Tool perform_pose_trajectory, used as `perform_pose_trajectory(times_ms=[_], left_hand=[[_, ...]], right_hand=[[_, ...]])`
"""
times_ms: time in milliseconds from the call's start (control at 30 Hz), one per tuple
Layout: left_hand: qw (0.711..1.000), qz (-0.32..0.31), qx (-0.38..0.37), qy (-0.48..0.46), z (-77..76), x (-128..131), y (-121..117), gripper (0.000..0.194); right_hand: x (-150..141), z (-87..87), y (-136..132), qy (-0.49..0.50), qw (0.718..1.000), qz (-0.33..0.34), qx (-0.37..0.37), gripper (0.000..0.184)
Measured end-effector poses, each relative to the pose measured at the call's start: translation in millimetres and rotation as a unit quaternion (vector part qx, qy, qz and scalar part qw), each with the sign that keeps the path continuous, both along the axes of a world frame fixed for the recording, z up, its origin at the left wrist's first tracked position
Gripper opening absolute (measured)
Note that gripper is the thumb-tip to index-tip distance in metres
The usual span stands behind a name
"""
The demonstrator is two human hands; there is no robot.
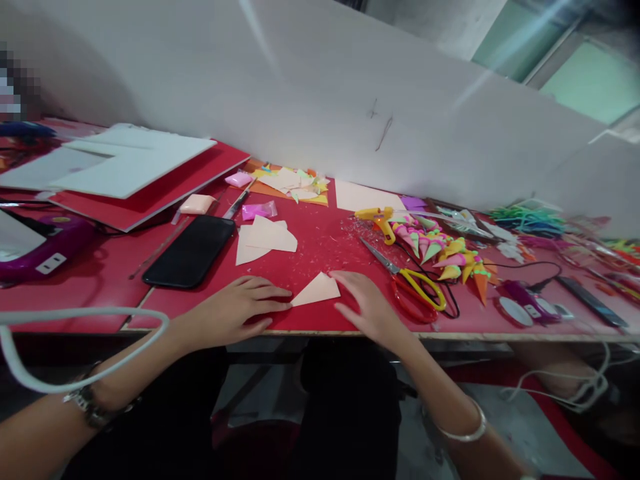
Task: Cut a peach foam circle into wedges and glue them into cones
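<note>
Paper wedge — between left grip and right grip — on tabletop.

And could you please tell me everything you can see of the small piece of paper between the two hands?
The small paper piece is pale peach and wedge-shaped, narrow at its left end and broader, with an angular outline, at its right. It looks matte; whether it is folded is hard to tell. It lies on the red tabletop, near the front edge. The left hand appears to touch its narrow tip, the right hand its upper right corner.
</note>
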State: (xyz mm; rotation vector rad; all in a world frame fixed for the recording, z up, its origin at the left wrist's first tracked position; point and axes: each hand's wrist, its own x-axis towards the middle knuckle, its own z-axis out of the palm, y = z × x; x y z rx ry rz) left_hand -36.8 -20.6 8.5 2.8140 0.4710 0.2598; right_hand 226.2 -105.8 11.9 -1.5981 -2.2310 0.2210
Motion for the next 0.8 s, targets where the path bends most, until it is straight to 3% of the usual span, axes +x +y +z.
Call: perform_pose_trajectory(times_ms=[167,333,433,633,800], left_hand=[[0.999,0.026,0.036,-0.021,0.8,20.8,-2.1,0.025],[0.999,0.029,0.036,-0.021,-0.5,39.8,-0.8,0.021],[0.999,0.03,0.035,-0.012,-0.8,41.9,0.0,0.029],[0.996,-0.026,0.086,-0.006,-8.1,44.7,-1.4,0.047],[0.995,-0.058,0.076,-0.003,-7.8,48.7,-4.7,0.055]], right_hand=[[-23.1,5.4,19.9,-0.057,0.997,0.039,-0.029,0.034],[-22.2,10.5,29.4,-0.077,0.995,0.055,-0.039,0.016],[-16.2,10.3,30.2,-0.075,0.996,0.047,-0.022,0.013],[-3.6,-4.0,26.6,-0.022,1.0,0.012,0.004,0.013],[14.0,-8.8,18.6,0.034,0.999,0.043,-0.003,0.016]])
